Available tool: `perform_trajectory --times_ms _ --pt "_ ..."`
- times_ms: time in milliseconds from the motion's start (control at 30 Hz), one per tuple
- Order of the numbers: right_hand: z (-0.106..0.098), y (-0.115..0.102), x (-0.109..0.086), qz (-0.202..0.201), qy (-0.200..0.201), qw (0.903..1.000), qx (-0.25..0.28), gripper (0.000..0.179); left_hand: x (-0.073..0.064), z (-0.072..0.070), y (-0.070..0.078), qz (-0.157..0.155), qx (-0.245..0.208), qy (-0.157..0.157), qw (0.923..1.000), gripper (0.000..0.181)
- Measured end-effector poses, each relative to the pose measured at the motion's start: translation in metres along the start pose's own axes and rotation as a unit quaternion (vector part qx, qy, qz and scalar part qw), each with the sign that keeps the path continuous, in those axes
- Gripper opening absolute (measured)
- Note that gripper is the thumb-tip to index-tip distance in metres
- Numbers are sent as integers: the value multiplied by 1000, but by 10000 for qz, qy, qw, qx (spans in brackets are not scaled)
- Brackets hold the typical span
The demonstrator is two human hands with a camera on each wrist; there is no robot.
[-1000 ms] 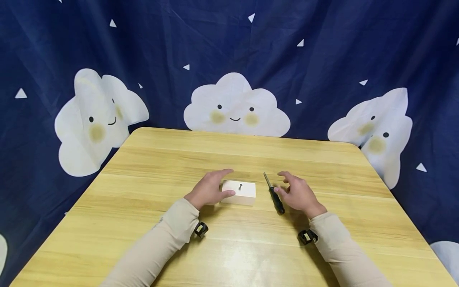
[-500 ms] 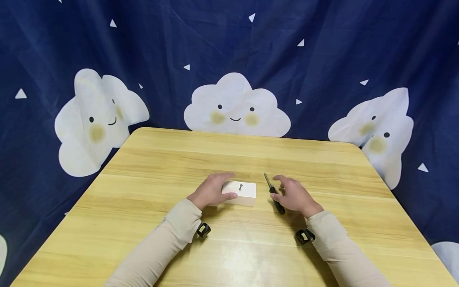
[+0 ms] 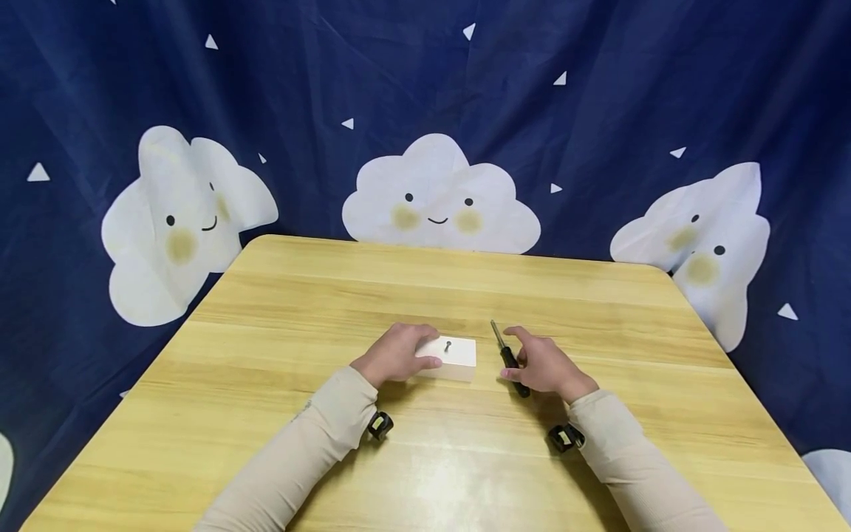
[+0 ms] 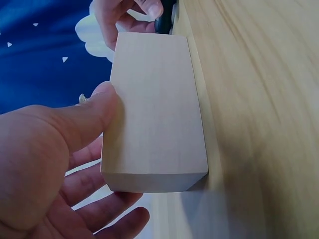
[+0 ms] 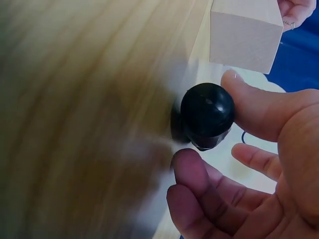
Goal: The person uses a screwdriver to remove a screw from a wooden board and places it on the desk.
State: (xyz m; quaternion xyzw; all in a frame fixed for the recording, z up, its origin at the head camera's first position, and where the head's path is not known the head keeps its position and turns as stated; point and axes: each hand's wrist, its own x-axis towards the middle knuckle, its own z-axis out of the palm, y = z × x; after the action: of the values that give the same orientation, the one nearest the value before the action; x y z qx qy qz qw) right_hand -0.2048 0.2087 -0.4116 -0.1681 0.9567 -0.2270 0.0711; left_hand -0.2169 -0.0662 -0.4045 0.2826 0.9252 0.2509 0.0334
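Change, head view: within the last second I see the left hand (image 3: 394, 355) settle farther over the block (image 3: 460, 352) and the right hand (image 3: 548, 366) draw in to the screwdriver (image 3: 509, 358); block, screw (image 3: 448, 346) and tool have kept their places on the worktop (image 3: 299, 288).
Significance: I judge that the block is now steadied, while the tool is reached but not yet taken up.
Forearms, head view: left forearm (image 3: 292, 443) and right forearm (image 3: 641, 458) enter from the lower edge and converge, one hand to either side of the two items.
Left hand, left wrist view: the thumb rests at the block's upper near edge, the other fingers pass behind; I read a light grip across its width, fingertips partly hidden. The screw's head shows above the thumb.
Right hand, right wrist view: the fingers are curved but parted, thumb on one side of the screwdriver's rounded handle, the others on the opposite side; I see no closed hold and cannot tell whether they touch.
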Motion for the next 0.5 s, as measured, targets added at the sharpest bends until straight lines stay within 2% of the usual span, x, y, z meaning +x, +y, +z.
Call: perform_trajectory --times_ms 133,300,500 --pt "-1 0 0 2 -92 9999 68 69 1 -2 2 -83 69 -98 9999 48" --pt "-3 2 1 -138 8 9999 19 61 3 -4 4 -163 89 -143 9997 49" --pt "-3 2 0 -189 55 9998 66 52 2 -3 4 -123 83 -165 9998 50"
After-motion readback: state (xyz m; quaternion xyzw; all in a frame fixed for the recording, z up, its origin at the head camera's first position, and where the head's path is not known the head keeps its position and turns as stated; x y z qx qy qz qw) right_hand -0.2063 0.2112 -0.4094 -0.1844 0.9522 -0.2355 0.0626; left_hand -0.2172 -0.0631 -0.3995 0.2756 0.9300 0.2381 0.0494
